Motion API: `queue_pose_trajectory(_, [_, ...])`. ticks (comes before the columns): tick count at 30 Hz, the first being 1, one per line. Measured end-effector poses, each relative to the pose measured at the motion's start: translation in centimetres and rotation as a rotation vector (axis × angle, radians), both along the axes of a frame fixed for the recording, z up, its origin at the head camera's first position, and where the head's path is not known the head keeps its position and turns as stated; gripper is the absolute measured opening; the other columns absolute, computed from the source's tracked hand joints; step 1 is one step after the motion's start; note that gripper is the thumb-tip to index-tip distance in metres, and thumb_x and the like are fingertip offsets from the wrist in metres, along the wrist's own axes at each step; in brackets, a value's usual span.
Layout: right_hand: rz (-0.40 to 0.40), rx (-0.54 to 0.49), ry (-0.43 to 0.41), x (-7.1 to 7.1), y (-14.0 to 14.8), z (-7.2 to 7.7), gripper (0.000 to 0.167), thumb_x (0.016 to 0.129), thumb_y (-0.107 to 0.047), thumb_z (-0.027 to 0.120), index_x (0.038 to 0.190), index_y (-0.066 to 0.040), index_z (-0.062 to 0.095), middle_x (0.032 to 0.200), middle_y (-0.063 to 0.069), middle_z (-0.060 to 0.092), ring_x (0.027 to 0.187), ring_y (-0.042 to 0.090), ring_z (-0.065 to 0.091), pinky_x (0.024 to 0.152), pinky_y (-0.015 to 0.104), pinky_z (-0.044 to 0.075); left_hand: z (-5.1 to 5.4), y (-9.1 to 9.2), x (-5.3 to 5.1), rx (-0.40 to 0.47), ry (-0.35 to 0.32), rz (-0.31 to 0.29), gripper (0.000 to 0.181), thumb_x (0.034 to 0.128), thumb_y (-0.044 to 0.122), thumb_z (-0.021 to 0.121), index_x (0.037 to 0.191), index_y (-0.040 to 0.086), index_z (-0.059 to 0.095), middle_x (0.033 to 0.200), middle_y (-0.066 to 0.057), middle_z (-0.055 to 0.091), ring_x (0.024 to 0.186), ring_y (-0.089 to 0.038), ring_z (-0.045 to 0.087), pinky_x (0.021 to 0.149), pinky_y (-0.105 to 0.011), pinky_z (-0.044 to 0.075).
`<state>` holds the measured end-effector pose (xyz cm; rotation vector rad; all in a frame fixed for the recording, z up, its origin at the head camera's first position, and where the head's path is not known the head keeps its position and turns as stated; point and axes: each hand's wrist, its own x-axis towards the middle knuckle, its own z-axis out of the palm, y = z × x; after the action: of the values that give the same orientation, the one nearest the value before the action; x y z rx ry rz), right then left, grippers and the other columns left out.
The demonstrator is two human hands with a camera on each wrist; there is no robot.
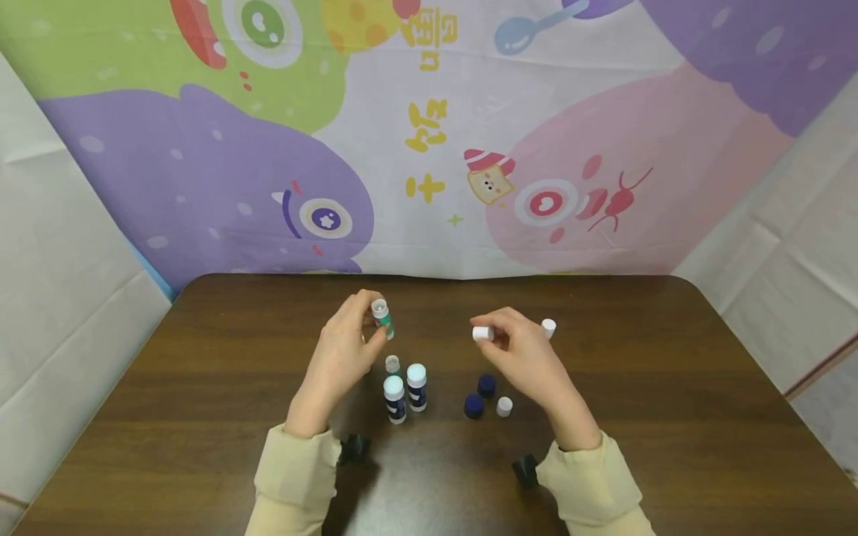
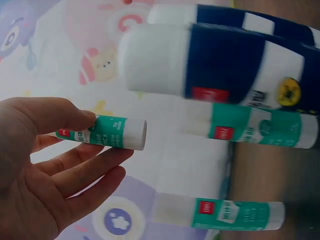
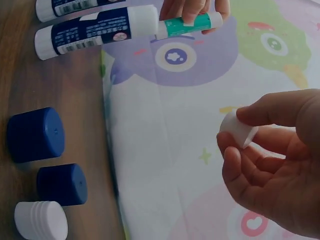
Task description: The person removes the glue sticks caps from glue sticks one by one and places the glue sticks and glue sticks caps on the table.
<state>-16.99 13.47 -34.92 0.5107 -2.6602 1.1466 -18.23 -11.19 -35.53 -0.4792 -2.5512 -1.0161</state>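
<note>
My left hand pinches a small green-and-white glue stick between thumb and fingers, raised above the table, its cap off. In the left wrist view the thumb lies across the label of this glue stick. A short white cap is pinched in the fingertips of my right hand, apart from the glue stick. Two larger navy glue sticks stand uncapped near the left hand. Close behind them are two more green glue sticks, one mostly hidden by the left hand in the head view.
Two navy caps and a white cap sit on the brown table below the right hand. Another white cap lies beyond that hand. A cartoon-printed cloth hangs at the table's far edge.
</note>
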Motion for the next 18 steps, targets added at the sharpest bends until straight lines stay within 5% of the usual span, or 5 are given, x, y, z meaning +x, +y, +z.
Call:
queue_pose_trajectory(7, [-0.002,0.101,-0.044,-0.5,0.6,-0.7,0.023,0.081,-0.007,0.060,0.104,-0.004,0.065,0.092,0.006,0.060,0.074,0.015,0.050,0.065,0.027,0.042,-1.3,-0.3,-0.7,-0.075,-0.005,0.082,0.028,0.0757,0.008,0.068,0.099,0.012,0.055,0.092,-0.004,0.063,0.064,-0.016,0.054,0.060,-0.033,0.044])
queue_pose_trajectory(13, [0.006,0.208,-0.148,-1.1,1.3,-1.4,0.020,0.080,-0.006,0.061,0.099,-0.001,0.061,0.083,0.005,0.063,0.071,0.014,0.054,0.064,0.029,0.045,-2.2,-0.1,-1.2,-0.185,0.077,0.108,0.031,0.0720,0.008,0.073,0.098,0.010,0.057,0.087,-0.006,0.069,0.085,-0.025,0.064,0.088,-0.042,0.042])
queue_pose_trajectory(18, [0.047,0.271,-0.213,-1.5,1.6,-2.1,0.015,0.080,-0.007,0.062,0.094,-0.001,0.063,0.079,0.005,0.063,0.071,0.015,0.055,0.066,0.031,0.046,-2.6,0.0,-1.3,-0.291,0.117,0.082,0.042,0.0714,0.004,0.073,0.109,0.011,0.055,0.078,-0.003,0.066,0.075,-0.024,0.062,0.088,-0.046,0.041])
